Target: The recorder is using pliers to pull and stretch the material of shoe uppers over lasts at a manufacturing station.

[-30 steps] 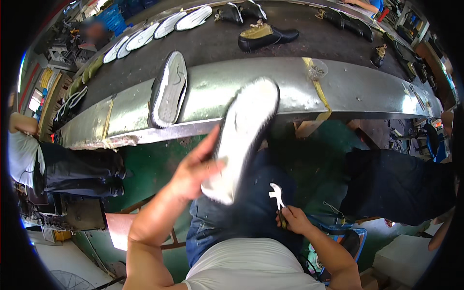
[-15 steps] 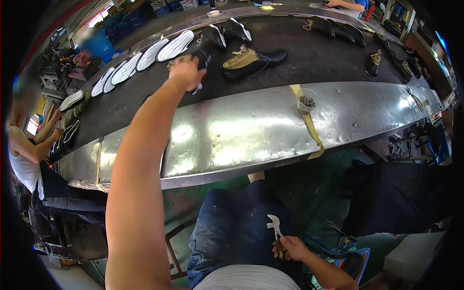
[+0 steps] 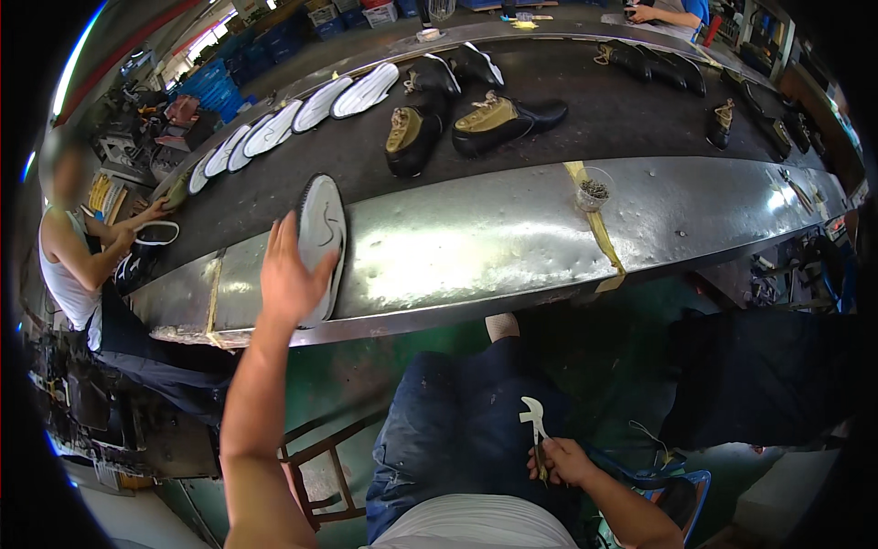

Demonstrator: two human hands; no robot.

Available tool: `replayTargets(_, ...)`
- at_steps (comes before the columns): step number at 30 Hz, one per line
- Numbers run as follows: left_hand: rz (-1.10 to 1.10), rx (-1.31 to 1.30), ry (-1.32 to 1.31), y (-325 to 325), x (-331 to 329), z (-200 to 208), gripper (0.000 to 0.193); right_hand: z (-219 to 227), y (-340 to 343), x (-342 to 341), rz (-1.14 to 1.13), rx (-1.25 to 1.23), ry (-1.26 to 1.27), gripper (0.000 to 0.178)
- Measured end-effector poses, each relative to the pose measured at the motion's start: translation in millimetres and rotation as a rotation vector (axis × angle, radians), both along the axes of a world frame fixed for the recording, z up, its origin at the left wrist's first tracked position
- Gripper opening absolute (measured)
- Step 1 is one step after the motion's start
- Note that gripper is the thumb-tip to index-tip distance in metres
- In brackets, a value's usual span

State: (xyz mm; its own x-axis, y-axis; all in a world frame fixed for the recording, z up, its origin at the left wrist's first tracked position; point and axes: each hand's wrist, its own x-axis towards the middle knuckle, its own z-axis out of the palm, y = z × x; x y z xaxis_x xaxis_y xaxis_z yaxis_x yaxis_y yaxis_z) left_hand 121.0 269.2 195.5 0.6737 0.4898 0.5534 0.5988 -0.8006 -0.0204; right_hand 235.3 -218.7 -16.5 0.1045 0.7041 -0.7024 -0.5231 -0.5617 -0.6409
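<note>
My left hand [image 3: 294, 279] is open, fingers stretched and thumb apart, over the near left edge of a white shoe sole [image 3: 322, 209]. That sole, dark-rimmed, lies lengthwise across the metal ledge [image 3: 439, 242]; whether my palm presses on it is hidden. Low over my lap, my right hand [image 3: 562, 460] is closed around the handles of lasting pincers [image 3: 535, 416], their hammer-like jaws pointing up. On the dark bench top beyond, a black shoe with an olive, laced front [image 3: 413, 139] stands beside a matching shoe [image 3: 503, 123].
Several white soles [image 3: 274, 128] line the far left. More black shoes [image 3: 649, 66] stand at the back right. A clear cup of small metal bits [image 3: 593, 190] sits on the ledge by yellow tape [image 3: 604, 240]. At left, a co-worker [image 3: 73, 247] handles a sole; another person's arm [image 3: 657, 13] shows at the back.
My left hand has left the far shoes, where a shoe now stands uncovered, and come back toward me to the white sole. My right hand still holds the pincers over my lap.
</note>
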Motion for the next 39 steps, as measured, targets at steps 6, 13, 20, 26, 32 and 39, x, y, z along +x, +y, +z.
replayTargets(6,0.269,-0.313,-0.375,-25,-58,-57,0.088,-1,0,-9,0.005,0.012,-0.022,0.046)
replayTargets(13,0.328,-0.518,-0.492,-45,-63,-55,0.086,4,-7,-28,-0.035,0.037,-0.090,0.047)
replayTargets(20,-0.145,-0.170,-0.388,-118,-98,63,0.099,-2,-17,-31,-0.086,0.021,-0.143,0.047)
replayTargets(26,-0.702,-0.420,-0.767,-182,-116,63,0.105,7,-12,-36,-0.105,0.019,-0.143,0.045)
replayTargets(32,-0.721,-1.341,-0.740,-213,-86,-71,0.071,37,1,-46,0.020,0.093,-0.669,0.038)
replayTargets(39,-0.768,-1.484,-0.479,-233,-60,-112,0.068,107,72,-58,0.003,0.285,-1.024,0.071)
